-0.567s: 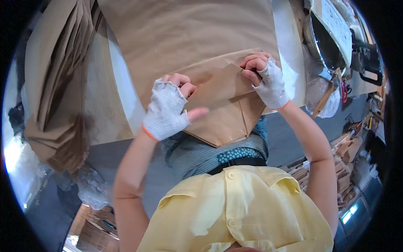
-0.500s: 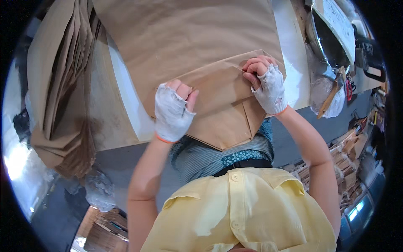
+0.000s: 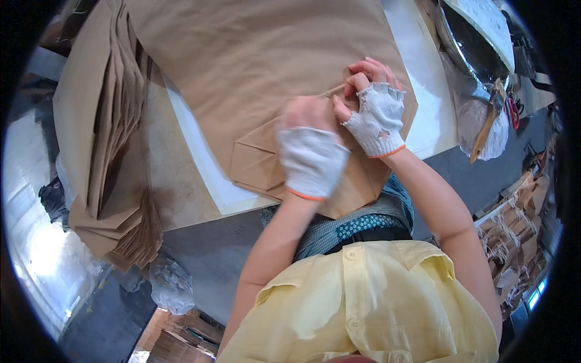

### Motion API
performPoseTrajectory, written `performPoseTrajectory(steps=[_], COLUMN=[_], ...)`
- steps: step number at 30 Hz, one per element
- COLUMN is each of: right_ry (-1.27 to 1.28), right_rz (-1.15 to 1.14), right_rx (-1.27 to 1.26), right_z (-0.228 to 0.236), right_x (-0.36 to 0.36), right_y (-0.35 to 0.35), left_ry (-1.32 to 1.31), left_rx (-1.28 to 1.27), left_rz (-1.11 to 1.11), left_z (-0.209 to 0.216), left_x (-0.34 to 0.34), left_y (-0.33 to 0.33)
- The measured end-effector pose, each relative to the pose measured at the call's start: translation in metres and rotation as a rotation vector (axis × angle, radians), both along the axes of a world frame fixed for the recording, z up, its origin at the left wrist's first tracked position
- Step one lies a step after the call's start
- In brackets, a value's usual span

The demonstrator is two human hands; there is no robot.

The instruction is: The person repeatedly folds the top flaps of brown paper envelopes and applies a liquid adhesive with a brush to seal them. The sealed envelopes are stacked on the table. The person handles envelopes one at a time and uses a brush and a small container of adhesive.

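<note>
A large brown paper bag lies on the table in front of me, its near end folded into a bottom with slanted corner folds. My left hand, in a white fingerless glove with an orange cuff, is over the middle of the folded end; motion smears its fingers. Beside it on the right, my right hand in a matching glove rests on the fold's upper edge. Its thumb and bent fingers are apart, and I see nothing held in them. The paper under both palms is hidden.
A thick stack of folded brown paper bags hangs over the table's left edge. At the right stand a metal pan, a wooden-handled brush, red-handled scissors and clear plastic. Bundled brown paper lies lower right.
My left hand has moved right, from the fold's left corner to its middle. My right hand has shifted slightly, and its fingers have spread from their pinch on the paper's edge.
</note>
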State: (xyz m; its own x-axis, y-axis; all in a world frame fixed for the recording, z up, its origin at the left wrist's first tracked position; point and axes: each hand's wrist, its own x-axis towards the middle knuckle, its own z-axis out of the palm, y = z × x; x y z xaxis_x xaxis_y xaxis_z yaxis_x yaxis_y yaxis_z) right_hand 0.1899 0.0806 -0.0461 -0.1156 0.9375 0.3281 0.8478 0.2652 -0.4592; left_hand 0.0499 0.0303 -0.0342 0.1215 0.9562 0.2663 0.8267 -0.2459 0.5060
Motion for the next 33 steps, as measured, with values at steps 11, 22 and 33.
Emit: performPoseTrajectory(steps=[11,22,33], right_ry=[-0.139,0.802,0.679], right_rz=[0.549,-0.140,-0.336], right_rx=[-0.084,-0.355,-0.260], right_z=[-0.004,-0.004,-0.018], right_x=[-0.031,0.079,0.088], right_y=[-0.033,0.013,0.000], left_ry=[0.165,0.237,-1.550], left_rx=[-0.212,-0.022,0.371], left_rz=[-0.045,-0.181,0.578], left_z=[0.000,0.027,0.148], left_x=[-0.056,-0.045,-0.192], left_y=[-0.034,-0.047,0.020])
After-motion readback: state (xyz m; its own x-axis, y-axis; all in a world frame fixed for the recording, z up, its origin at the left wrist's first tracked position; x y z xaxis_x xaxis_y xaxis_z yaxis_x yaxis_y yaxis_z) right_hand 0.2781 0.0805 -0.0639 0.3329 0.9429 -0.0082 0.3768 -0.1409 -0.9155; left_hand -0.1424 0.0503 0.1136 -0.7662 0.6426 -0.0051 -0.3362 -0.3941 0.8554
